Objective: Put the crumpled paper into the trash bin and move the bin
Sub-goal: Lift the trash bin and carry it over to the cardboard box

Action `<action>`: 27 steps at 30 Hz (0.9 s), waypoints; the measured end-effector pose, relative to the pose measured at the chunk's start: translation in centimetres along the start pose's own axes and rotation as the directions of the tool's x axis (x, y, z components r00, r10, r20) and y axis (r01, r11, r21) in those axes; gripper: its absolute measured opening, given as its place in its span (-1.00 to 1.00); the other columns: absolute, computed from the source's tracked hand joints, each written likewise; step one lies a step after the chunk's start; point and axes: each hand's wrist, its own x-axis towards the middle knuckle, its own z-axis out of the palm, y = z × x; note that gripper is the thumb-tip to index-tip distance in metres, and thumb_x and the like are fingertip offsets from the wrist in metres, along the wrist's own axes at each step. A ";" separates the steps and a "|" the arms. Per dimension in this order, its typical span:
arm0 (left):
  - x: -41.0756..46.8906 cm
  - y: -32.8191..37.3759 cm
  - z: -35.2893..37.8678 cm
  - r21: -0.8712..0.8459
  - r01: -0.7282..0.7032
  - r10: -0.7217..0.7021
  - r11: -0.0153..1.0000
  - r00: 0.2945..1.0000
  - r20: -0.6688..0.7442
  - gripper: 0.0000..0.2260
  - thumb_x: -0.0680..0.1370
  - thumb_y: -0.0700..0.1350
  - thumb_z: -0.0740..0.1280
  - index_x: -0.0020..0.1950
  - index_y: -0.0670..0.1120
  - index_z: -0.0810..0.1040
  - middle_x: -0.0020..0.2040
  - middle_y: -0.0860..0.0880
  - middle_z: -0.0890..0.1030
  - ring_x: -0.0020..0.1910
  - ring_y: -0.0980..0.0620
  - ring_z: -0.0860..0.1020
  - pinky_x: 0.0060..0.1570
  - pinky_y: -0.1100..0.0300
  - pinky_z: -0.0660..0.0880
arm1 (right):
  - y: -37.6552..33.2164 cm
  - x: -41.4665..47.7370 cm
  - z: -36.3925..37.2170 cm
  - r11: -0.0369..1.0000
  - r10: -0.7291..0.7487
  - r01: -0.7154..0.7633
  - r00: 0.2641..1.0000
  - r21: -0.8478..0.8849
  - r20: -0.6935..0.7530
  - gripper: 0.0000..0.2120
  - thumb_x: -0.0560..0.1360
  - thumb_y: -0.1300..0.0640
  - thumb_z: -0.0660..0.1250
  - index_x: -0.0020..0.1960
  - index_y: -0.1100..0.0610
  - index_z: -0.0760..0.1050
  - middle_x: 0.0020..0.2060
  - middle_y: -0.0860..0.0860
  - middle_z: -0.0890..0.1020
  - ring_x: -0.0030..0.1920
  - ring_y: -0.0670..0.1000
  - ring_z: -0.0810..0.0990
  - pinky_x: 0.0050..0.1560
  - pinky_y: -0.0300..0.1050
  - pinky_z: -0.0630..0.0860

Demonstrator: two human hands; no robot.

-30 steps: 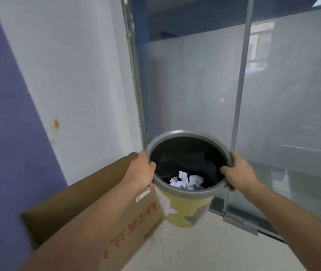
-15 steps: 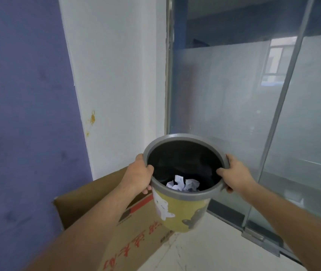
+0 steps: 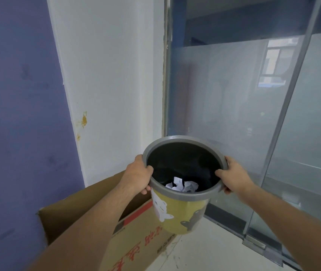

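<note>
I hold a yellow trash bin [image 3: 183,216] with a grey rim and a black liner up in the air, above the floor. White crumpled paper [image 3: 183,186] lies at its bottom. My left hand [image 3: 137,176] grips the rim on the left side, thumb over the edge. On the opposite side my right hand [image 3: 234,176] grips the rim the same way. The bin has cat pictures on its wall and tilts slightly toward me.
A brown cardboard box [image 3: 136,243] with red print lies on the floor below my left arm. A purple and white wall [image 3: 106,94] stands to the left. Frosted glass panels [image 3: 224,94] with metal frames close the right. Pale floor [image 3: 204,251] shows beneath the bin.
The view has swung to the left and the bin now sits slightly higher over the box. Both hands keep the same grip on the rim.
</note>
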 end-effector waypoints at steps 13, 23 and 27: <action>10.9 4.4 7.8 0.053 0.003 -0.004 0.999 1.000 0.023 -0.70 0.65 -0.04 0.21 0.37 -0.01 0.30 -0.18 -0.10 0.66 -0.44 0.04 0.61 -0.40 0.25 0.59 | 4.1 14.3 -2.3 0.999 0.000 0.000 1.000 -0.032 0.017 -0.56 0.52 0.16 0.32 0.35 0.00 0.30 -0.11 0.10 0.59 -0.28 0.12 0.68 -0.51 -0.16 0.57; 19.6 2.9 9.4 0.050 -0.031 0.024 0.998 0.991 0.132 -0.73 0.64 -0.04 0.21 0.34 0.00 0.31 -0.16 -0.09 0.66 -0.43 0.04 0.63 -0.42 0.25 0.58 | 4.8 19.1 0.2 0.993 0.107 -0.111 0.991 -0.044 -0.074 -0.49 0.53 0.17 0.29 0.44 0.02 0.23 -0.11 0.15 0.59 -0.29 0.14 0.65 -0.53 -0.17 0.52; 22.9 2.6 9.8 0.053 -0.065 0.056 0.996 0.987 0.150 -0.74 0.64 -0.04 0.21 0.32 0.01 0.30 -0.18 -0.08 0.66 -0.40 0.03 0.66 -0.40 0.23 0.62 | 4.0 20.6 0.8 0.991 0.120 -0.127 0.984 -0.051 -0.131 -0.52 0.53 0.18 0.29 0.40 0.01 0.26 -0.12 0.12 0.59 -0.29 0.13 0.64 -0.55 -0.18 0.52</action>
